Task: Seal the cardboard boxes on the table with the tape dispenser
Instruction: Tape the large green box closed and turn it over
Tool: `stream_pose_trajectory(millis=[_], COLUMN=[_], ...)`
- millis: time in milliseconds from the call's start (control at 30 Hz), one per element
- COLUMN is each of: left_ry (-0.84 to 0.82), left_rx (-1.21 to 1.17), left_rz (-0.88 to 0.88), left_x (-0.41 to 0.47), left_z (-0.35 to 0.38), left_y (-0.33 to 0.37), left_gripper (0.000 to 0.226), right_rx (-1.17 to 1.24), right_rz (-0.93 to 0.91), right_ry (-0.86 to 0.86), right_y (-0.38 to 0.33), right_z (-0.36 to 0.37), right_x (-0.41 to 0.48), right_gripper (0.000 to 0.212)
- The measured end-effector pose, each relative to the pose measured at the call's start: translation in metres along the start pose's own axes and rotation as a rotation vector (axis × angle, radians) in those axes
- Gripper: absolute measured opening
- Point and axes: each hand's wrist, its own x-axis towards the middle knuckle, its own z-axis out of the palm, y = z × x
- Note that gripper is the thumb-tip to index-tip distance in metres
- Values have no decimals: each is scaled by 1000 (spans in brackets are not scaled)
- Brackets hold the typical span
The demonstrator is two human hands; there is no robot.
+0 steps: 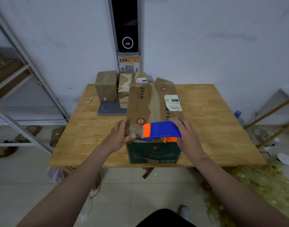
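Tape dispenser (161,131) is gripped in curled right hand (188,136) at near edge of big cardboard box (147,104), near-centre on bench (214,112), w/ its top pressed down near-left by flat, spread left hand (120,136), prob. to keep it shut for taping.

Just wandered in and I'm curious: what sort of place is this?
Probably a parcel pickup point or mailroom: labelled cardboard boxes on a wooden table, a QR-code notice on the wall, metal shelving on the left.
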Motion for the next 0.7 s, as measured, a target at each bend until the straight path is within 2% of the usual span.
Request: stream_pose_trajectory(millis=[100,200,333,467,700], left_ry=[-39,-20,20,108,88], left_rx=[357,537,616,642,661], left_rz=[137,257,267,237,215], left_x=[-7,3,23,30,31], left_z=[-3,5,20,29,30], left_y=[8,16,28,27,24], left_gripper=[117,126,132,129,127], right_rx=[-3,2,-26,-71,-138], right_rz=[-5,-2,-12,-31,-71], right_ry=[-7,-16,-35,-57,-76], right_y=[0,2,5,7,10], right_z=[0,0,2,4,0], right_x=[2,4,5,8,13], right_gripper=[81,82,82,84,90])
